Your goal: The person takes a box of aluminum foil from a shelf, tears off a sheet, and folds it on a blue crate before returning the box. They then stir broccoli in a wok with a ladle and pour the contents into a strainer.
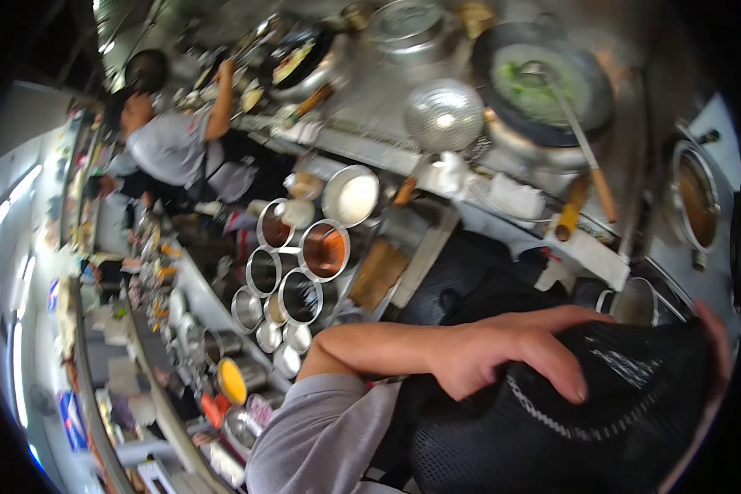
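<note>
The view is tilted. From the lower left, below a grey sleeve, my left hand (502, 346) reaches across and grips a black mesh cap (486, 436) with a pale stitched curve and white marks. Its thumb presses on the near face, and the other fingers lie over the top edge. At the far right edge my right hand (714, 342) shows only as a narrow, dim strip along the cap's other side, touching it; most of it is hidden. Black cloth (477, 267) lies just beyond the cap.
A wok (543, 90) with greens, liquid and a ladle (580, 136) is at the upper right. Beside it is a perforated strainer (445, 115). Metal containers (323, 249) of sauces stand at centre left. A co-worker (181, 152) in grey stands by another wok (300, 62). A pot (698, 196) is at right.
</note>
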Action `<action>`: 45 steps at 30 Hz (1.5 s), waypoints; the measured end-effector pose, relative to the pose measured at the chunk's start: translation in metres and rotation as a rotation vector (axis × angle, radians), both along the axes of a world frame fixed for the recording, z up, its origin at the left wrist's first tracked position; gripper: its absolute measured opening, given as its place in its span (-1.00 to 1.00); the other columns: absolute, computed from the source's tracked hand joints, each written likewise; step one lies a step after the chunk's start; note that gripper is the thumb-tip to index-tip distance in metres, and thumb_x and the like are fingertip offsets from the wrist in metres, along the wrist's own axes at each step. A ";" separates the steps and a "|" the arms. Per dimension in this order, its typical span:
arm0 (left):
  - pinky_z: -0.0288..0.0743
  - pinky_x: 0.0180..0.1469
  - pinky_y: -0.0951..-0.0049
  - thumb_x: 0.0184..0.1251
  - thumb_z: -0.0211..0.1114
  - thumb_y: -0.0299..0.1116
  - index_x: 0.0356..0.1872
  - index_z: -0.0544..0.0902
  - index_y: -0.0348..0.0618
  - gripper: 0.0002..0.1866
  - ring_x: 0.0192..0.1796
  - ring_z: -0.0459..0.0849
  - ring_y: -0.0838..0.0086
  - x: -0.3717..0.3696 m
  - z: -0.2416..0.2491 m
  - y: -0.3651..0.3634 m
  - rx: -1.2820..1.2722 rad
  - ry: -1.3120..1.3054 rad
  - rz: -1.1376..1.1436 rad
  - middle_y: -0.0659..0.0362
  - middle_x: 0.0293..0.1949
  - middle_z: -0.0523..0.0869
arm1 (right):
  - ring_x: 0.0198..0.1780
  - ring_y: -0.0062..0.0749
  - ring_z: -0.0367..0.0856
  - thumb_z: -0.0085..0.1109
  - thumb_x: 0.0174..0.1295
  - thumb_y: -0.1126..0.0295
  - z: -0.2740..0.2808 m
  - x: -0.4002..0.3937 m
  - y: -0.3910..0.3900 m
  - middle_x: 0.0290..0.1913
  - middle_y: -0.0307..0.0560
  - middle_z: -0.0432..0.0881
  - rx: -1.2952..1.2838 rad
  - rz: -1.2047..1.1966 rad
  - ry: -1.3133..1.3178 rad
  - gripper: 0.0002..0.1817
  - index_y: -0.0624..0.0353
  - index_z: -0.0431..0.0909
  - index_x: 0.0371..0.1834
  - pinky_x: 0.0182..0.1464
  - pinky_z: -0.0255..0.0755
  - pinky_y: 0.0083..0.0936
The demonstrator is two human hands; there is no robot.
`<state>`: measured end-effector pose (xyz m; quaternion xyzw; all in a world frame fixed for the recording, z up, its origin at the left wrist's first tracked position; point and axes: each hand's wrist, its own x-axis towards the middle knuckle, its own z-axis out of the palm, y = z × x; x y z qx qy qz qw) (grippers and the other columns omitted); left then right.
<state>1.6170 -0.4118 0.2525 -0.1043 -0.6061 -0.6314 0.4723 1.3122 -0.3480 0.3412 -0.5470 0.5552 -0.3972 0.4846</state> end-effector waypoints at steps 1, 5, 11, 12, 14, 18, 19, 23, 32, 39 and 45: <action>0.09 0.43 -0.40 0.34 0.43 -0.26 0.18 0.54 -0.21 -0.54 0.44 0.32 -0.28 0.000 -0.008 -0.004 0.006 -0.026 0.001 -0.15 0.11 0.65 | 0.19 -0.31 0.57 -0.05 0.19 -0.52 -0.009 -0.011 0.000 0.12 0.09 0.60 0.059 0.007 -0.024 0.09 0.40 0.39 0.35 0.25 0.40 -0.37; 0.18 0.47 0.03 0.22 0.50 -0.35 0.25 0.50 -0.17 -0.42 0.49 0.29 -0.05 0.009 -0.049 0.001 0.170 -0.230 0.078 -0.02 0.29 0.52 | 0.41 -0.21 0.38 0.01 0.15 -0.54 -0.082 -0.020 0.003 0.32 0.14 0.52 0.107 0.109 -0.196 0.15 0.41 0.33 0.42 0.43 0.19 -0.32; 0.19 0.47 0.20 0.07 0.59 -0.35 0.30 0.45 -0.19 -0.27 0.47 0.35 0.18 0.042 -0.073 0.010 0.241 -0.622 0.130 -0.06 0.32 0.46 | 0.11 -0.42 0.54 0.04 0.23 -0.45 -0.178 -0.031 -0.012 0.16 0.05 0.59 0.522 0.429 -0.435 0.08 0.31 0.23 0.51 0.23 0.46 -0.39; 0.20 0.47 0.22 0.05 0.60 -0.33 0.31 0.44 -0.19 -0.24 0.46 0.37 0.21 0.047 -0.070 0.009 0.240 -0.665 0.140 -0.04 0.31 0.46 | -0.04 -0.49 0.58 0.00 0.29 -0.42 -0.172 -0.030 -0.024 0.05 -0.05 0.63 0.535 0.455 -0.306 0.00 0.19 0.21 0.54 0.09 0.54 -0.47; 0.22 0.46 0.25 0.02 0.62 -0.29 0.34 0.39 -0.20 -0.17 0.43 0.39 0.25 0.055 -0.067 0.010 0.272 -0.740 0.142 -0.01 0.29 0.46 | -0.08 -0.51 0.59 -0.05 0.46 -0.21 -0.173 -0.031 -0.062 -0.01 -0.13 0.63 0.388 0.547 -0.085 -0.23 0.07 0.21 0.55 0.02 0.55 -0.51; 0.23 0.45 0.27 0.00 0.64 -0.33 0.38 0.34 -0.20 -0.11 0.43 0.39 0.27 0.075 -0.055 0.016 0.192 -0.790 0.176 0.00 0.31 0.44 | 0.06 0.01 0.64 0.23 0.34 0.10 -0.220 -0.012 -0.166 0.02 0.14 0.63 -0.328 -0.061 0.691 -0.28 0.01 0.20 0.52 0.17 0.48 -0.17; 0.27 0.44 0.24 0.00 0.63 -0.33 0.38 0.34 -0.21 -0.11 0.41 0.43 0.24 0.081 -0.046 0.020 0.189 -0.823 0.176 -0.01 0.34 0.44 | 0.10 0.07 0.63 0.23 0.32 0.14 -0.232 0.002 -0.191 0.05 0.18 0.63 -0.243 -0.113 0.854 -0.26 -0.05 0.17 0.54 0.20 0.46 -0.12; 0.43 0.33 0.17 -0.02 0.66 -0.29 0.44 0.28 -0.16 -0.02 0.31 0.55 0.19 0.123 -0.044 0.029 0.493 -0.773 0.151 -0.02 0.43 0.38 | 0.22 0.25 0.55 0.23 0.26 0.32 -0.293 0.020 -0.260 0.18 0.35 0.57 0.168 -0.080 0.816 -0.14 -0.23 0.01 0.61 0.31 0.39 -0.03; 0.56 0.02 0.44 0.25 0.37 -0.45 0.17 0.49 -0.23 -0.54 -0.09 0.73 0.40 0.319 -0.413 0.133 0.902 -1.147 1.266 0.04 -0.18 0.74 | 0.15 0.14 0.61 0.07 0.24 0.42 -0.235 0.046 -0.300 0.13 0.19 0.65 0.017 -0.026 0.940 -0.12 -0.43 -0.03 0.62 0.19 0.48 -0.02; 0.56 -0.41 0.31 0.24 0.32 -0.49 0.08 0.53 -0.07 -0.63 -0.41 0.66 0.31 0.289 -0.463 0.313 1.557 -1.325 0.830 0.13 -0.36 0.65 | 0.06 0.13 0.66 0.05 0.25 0.43 -0.219 -0.011 -0.225 0.03 0.18 0.69 0.090 0.109 1.237 -0.12 -0.57 -0.03 0.60 0.12 0.50 0.02; 0.52 -0.52 0.28 0.25 0.31 -0.48 0.09 0.53 -0.04 -0.63 -0.45 0.66 0.32 0.276 -0.506 0.301 1.558 -1.226 0.797 0.13 -0.36 0.66 | -0.04 0.19 0.67 0.09 0.25 0.38 -0.211 -0.043 -0.176 -0.05 0.21 0.71 0.075 0.081 1.286 -0.10 -0.53 -0.09 0.62 0.05 0.51 0.04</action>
